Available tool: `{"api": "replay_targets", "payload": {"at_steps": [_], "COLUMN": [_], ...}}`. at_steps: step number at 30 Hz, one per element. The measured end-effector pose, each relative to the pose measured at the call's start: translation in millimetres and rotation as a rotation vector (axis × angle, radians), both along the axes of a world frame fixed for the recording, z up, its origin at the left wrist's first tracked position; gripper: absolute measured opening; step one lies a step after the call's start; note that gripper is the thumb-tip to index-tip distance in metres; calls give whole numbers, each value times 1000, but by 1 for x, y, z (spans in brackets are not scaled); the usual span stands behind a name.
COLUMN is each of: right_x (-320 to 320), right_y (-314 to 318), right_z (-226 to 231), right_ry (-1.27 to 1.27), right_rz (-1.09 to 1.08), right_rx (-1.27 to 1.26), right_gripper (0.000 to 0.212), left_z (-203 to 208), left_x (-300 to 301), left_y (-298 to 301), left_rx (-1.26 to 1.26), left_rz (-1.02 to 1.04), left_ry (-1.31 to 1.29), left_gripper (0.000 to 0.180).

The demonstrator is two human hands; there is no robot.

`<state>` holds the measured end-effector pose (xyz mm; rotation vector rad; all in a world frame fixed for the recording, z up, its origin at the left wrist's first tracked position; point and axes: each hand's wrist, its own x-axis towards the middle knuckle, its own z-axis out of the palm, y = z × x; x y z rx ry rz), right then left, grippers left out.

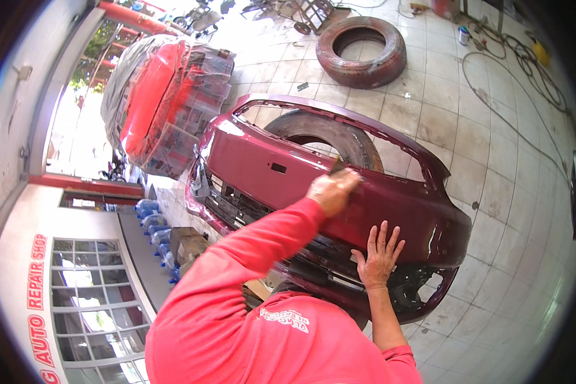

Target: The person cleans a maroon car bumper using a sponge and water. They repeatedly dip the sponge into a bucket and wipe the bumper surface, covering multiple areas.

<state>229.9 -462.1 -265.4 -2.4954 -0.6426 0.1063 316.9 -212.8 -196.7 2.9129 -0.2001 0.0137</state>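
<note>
A glossy maroon car bumper cover [256,157] lies in front of me, with its dark grille openings toward my body. My left hand [333,192], blurred by motion, is closed at the middle of the painted panel. From its fingers sticks out a small dark flat piece [336,166], perhaps sandpaper; most of it is hidden. My right hand [379,256] rests flat on the bumper's near right part, with its fingers spread and nothing in it. Through the bumper's long far opening shows a worn tire [323,126] beneath it.
Another tire [361,52] lies on the tiled floor [493,185] beyond the bumper. Cables and a hose [525,64] run at the far right. To the far left stands a red car part [153,96] masked with plastic and paper. Blue-capped bottles [157,230] and a cardboard box [189,246] line the left.
</note>
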Motion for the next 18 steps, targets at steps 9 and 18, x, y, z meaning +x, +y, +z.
{"api": "replay_targets", "payload": {"at_steps": [9, 18], "right_x": [-2, -2], "right_y": [5, 8], "right_z": [7, 10], "right_ry": [-1, -26], "right_rz": [-8, -24], "right_rx": [-25, -132], "right_gripper": [102, 113], "left_z": [28, 61], "left_x": [-2, -14], "left_y": [59, 236], "left_rx": [350, 332], "left_rz": [242, 398], "left_ry": [-28, 94], "left_gripper": [33, 44]}}
